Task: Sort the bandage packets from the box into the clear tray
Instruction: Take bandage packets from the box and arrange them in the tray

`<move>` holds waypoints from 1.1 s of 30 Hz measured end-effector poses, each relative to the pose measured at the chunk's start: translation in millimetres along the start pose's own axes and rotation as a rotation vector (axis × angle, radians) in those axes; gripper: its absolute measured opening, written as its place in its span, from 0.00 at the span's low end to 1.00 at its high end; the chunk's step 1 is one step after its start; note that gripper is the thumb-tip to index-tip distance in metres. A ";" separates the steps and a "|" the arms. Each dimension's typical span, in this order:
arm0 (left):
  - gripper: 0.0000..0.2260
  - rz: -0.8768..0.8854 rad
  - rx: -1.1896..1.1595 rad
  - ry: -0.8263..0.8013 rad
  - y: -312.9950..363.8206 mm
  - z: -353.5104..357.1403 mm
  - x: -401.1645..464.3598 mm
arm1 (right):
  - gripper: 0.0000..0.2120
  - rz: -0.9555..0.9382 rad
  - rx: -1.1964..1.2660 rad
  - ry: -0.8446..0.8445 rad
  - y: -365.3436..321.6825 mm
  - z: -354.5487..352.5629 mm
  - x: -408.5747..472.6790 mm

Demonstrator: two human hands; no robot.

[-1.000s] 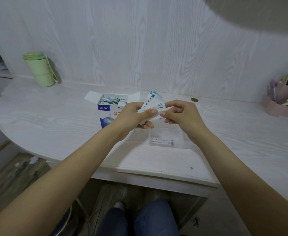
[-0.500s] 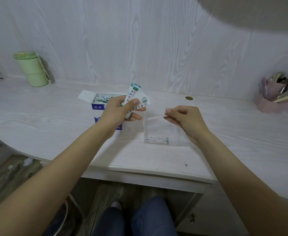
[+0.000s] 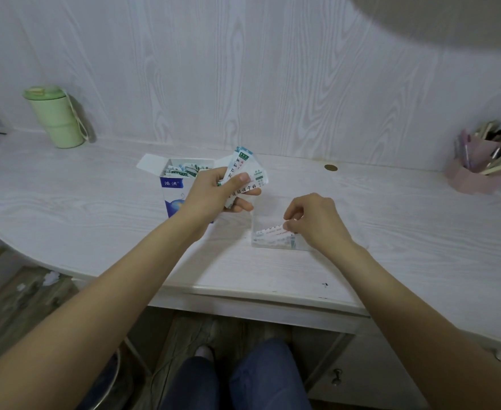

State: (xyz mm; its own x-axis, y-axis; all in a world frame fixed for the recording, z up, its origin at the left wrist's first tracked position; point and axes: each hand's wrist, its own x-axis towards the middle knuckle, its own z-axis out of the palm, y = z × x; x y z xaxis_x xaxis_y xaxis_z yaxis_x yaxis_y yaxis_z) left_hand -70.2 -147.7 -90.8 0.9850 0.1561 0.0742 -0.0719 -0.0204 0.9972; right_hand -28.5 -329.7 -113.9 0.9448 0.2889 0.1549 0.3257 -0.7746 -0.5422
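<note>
Head view shows the right hand (image 3: 314,221) pinching one bandage packet (image 3: 270,231) low inside the clear tray (image 3: 272,245) on the surface (image 3: 95,217), whereas half a second ago it hovered above the rim. The left hand (image 3: 213,193) grips a fanned stack of packets (image 3: 244,170) beside the open box (image 3: 181,184). That loose fan could slip, and the light tray might shift if nudged.

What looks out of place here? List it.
Nothing stands out. The box stands upright and open, the left hand holds a fan of packets, and the right hand lowers one into the tray.
</note>
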 end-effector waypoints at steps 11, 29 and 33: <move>0.05 -0.007 0.004 0.004 -1.4 0.4 -1.3 | 0.07 -0.122 -0.465 -0.126 -15.5 3.2 9.8; 0.07 -0.016 -0.032 -0.022 -1.7 -1.9 -3.4 | 0.12 -0.142 0.141 -0.155 -16.8 -5.9 8.9; 0.08 -0.041 -0.097 -0.065 -1.0 -0.3 -7.1 | 0.09 -0.025 0.730 -0.096 -23.6 -17.1 3.4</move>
State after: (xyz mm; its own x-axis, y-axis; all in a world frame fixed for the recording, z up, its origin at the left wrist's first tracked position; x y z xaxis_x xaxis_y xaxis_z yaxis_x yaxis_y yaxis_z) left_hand -77.2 -148.5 -92.4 0.9953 0.0905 0.0354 -0.0428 0.0813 0.9958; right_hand -32.4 -320.0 -86.5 0.9192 0.3754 0.1192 0.2078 -0.2051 -0.9564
